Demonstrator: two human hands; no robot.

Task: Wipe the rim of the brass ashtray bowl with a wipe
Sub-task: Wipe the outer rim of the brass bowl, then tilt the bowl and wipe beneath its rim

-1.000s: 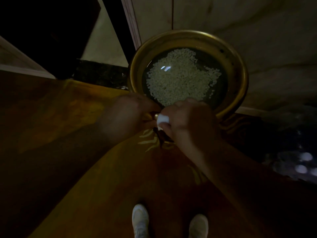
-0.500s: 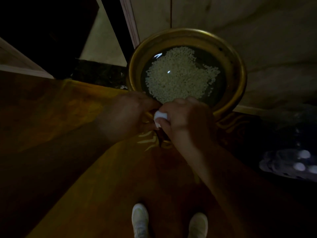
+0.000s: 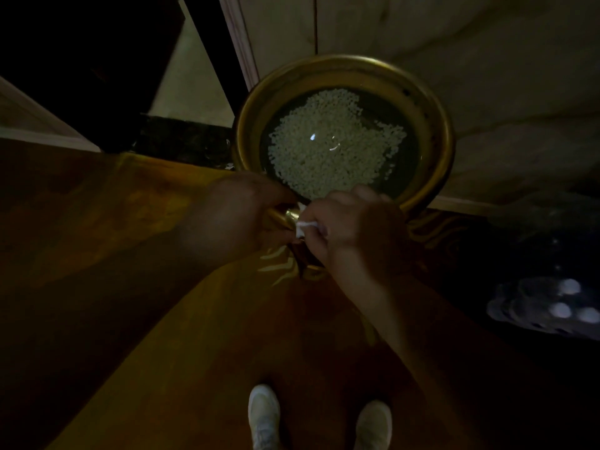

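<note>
A round brass ashtray bowl [image 3: 435, 125] stands in front of me, its dark inside holding a heap of small pale pebbles [image 3: 331, 147] under a glossy surface. My right hand [image 3: 354, 225] is closed on a small white wipe [image 3: 305, 225] and presses it against the near rim. My left hand [image 3: 233, 216] grips the near rim just to the left of the wipe, with a short stretch of shiny brass showing between the two hands. The bowl's stand below is mostly hidden by my hands.
The light is dim. A pale marble wall [image 3: 487, 60] rises behind the bowl, a dark doorway [image 3: 81, 60] is at upper left. A patterned orange-brown carpet [image 3: 227, 336] covers the floor, with my white shoes [image 3: 264, 414] below. A blurred pale object [image 3: 552, 306] lies at right.
My right hand has slid the wipe slightly leftward along the near rim toward my left hand. The view has shifted a little; the bowl stays put.
</note>
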